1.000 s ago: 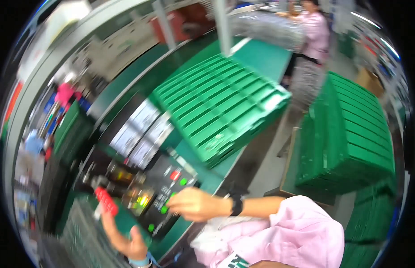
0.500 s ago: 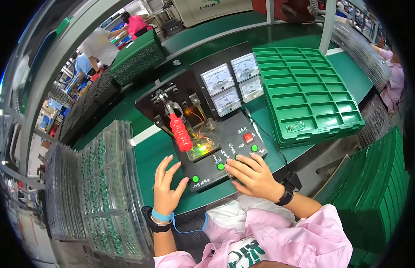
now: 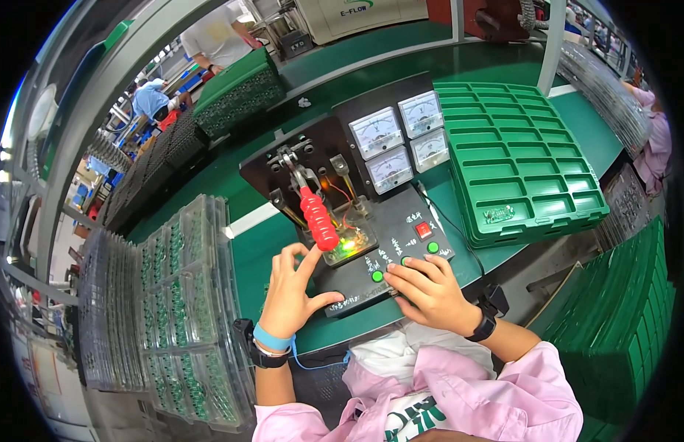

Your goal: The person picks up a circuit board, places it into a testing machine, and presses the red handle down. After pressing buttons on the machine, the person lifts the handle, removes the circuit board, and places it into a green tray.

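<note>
A black test fixture (image 3: 357,292) stands in front of me. Its toggle clamp has a ribbed red handle (image 3: 318,221) slanting down over a clear plate (image 3: 360,250), where green and yellow lights glow. My left hand (image 3: 287,295) is open beside the fixture's left edge, index fingertip close to the handle's lower end and thumb out over the front left corner. My right hand (image 3: 430,295) lies with fingers stretched over the fixture's front edge, fingertips at a green button (image 3: 406,261). Another green button (image 3: 377,276) and a red switch (image 3: 423,230) show nearby.
Analog meters (image 3: 376,132) stand behind the fixture. Stacked green trays (image 3: 530,177) are at right, with a small circuit board (image 3: 499,214) in the top one. Clear trays of circuit boards (image 3: 184,309) stand at left. More green trays (image 3: 614,317) lean at lower right. People work beyond.
My left hand has moved up and right, closer to the red handle, and its thumb now covers the front left button. My right hand stays at the buttons. The whole view has shifted slightly.
</note>
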The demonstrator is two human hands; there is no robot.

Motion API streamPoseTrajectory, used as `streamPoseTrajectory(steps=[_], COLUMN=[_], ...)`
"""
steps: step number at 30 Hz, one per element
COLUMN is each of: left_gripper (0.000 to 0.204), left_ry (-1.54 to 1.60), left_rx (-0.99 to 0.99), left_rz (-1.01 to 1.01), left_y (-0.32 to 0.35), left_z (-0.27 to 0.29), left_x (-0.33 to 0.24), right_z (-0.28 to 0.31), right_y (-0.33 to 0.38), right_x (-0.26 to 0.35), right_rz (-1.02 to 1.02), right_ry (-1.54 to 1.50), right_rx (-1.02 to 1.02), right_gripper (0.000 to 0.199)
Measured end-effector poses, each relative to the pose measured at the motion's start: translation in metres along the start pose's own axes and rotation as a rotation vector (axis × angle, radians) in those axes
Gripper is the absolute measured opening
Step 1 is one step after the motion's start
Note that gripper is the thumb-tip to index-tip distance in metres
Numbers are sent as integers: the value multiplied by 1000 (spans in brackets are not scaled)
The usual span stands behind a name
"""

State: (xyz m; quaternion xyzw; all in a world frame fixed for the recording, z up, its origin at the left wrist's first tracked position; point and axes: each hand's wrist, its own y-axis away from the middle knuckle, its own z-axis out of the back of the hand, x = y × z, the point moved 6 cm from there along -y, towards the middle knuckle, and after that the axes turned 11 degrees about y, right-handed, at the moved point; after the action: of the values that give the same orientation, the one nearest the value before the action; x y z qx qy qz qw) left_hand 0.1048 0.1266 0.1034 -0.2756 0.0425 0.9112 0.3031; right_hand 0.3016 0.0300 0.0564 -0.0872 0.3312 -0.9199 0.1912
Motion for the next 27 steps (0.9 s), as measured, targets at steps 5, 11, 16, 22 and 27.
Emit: streamPoseTrajectory(steps=[5,11,16,22,27], left_gripper=[97,86,67,44,27], left_ry=[38,121,-52,-292,-173], left_rx=[-14,-294,-419,-599,-537], left_rz=[-43,-122,28,292,286], left_y=[5,20,39,91,88], left_z=[-5,-6,-5,-13,-12], left_x=[6,3,8,96,87], right_z=[7,78,51,14,-27], right_y=[-43,-201,-219,-98,-96], right_x=[-1,9,-30,11,14], right_rz=[130,583,154,580,395], right_ry=[-203,-451,-509,-219,175], right_rx=[244,-545,-681,29,173], right_gripper=[42,45,42,26,15])
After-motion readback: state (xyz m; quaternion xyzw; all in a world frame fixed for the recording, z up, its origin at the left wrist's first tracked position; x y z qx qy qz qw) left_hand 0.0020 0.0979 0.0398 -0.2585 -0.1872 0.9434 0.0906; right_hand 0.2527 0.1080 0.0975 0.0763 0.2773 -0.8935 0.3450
